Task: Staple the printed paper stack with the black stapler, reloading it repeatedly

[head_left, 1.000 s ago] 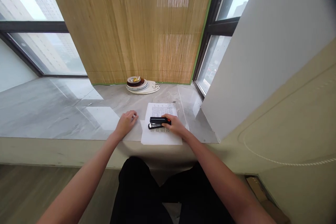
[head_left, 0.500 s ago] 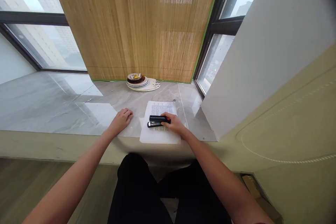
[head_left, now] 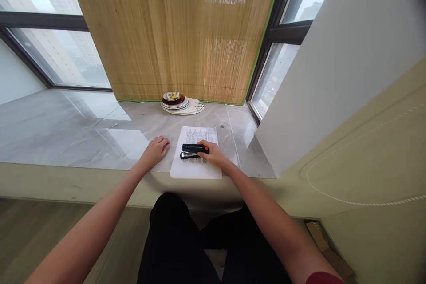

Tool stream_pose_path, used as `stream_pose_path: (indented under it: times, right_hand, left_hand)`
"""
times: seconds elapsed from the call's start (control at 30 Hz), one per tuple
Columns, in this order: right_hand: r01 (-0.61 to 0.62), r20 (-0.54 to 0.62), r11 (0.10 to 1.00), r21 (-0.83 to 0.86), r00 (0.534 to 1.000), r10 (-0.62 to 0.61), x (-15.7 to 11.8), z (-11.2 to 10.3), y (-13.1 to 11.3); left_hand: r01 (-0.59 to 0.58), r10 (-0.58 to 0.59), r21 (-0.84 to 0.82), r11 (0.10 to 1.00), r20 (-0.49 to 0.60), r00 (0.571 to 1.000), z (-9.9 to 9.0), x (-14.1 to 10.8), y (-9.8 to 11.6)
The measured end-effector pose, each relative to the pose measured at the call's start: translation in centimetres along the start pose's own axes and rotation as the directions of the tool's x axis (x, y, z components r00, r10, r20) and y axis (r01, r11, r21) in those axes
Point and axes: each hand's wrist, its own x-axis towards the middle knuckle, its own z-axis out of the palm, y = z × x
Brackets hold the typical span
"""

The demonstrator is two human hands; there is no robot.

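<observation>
A black stapler [head_left: 190,151] with a red patch at its rear end lies sideways over printed paper [head_left: 196,171], its jaws pointing left and standing apart. Around its rear end my right hand [head_left: 213,154] is closed. The white paper rests on the grey sill, and its near edge reaches slightly past the sill's front edge. To the left of the paper, my left hand [head_left: 157,148] lies palm down on the sill with loosely bent fingers and holds nothing visible.
Behind the paper, a stack of plates [head_left: 175,103] sits on an oval white board [head_left: 196,106] against the bamboo blind [head_left: 186,40]. A small dark object [head_left: 222,126] lies right of the paper. The white wall [head_left: 319,75] bounds the sill on the right.
My right hand and the stapler have shifted left. The paper has slid left too, and the sheet corner that stuck out at its left edge no longer shows. My left hand stays put.
</observation>
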Motion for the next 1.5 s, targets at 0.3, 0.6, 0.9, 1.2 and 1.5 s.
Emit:
stream_pose_path:
  times: [0.3, 0.6, 0.9, 1.2, 1.5]
  right_hand:
    - [-0.052, -0.041, 0.997, -0.052, 0.998, 0.050, -3.3, -2.7, 1.1]
    - [-0.164, -0.368, 0.945, -0.283, 0.929, 0.051, 2.3, -9.6, 6.7]
    - [-0.080, -0.044, 0.881, -0.466, 0.997, 0.067, 11.3, -1.6, 6.8]
    - [0.095, 0.164, 0.869, -0.486, 0.986, -0.016, 17.8, 7.8, 2.9]
    - [-0.046, 0.068, 0.874, -0.485, 0.994, 0.090, 13.1, -0.3, 5.8]
  left_hand:
    - [0.017, -0.017, -0.009, 1.000, -0.016, 1.000, 0.2, -0.1, 0.1]
    - [0.027, -0.027, -0.004, 1.000, -0.012, 1.000, 0.4, 0.2, 0.0]
    - [0.079, -0.086, -0.133, 0.988, -0.042, 0.995, 0.4, 0.2, -0.2]
    - [0.308, -0.374, -0.462, 0.832, -0.055, 0.926, -0.7, 0.1, -2.1]
    - [0.303, -0.348, -0.452, 0.839, -0.018, 0.937, -0.6, 0.5, -1.7]
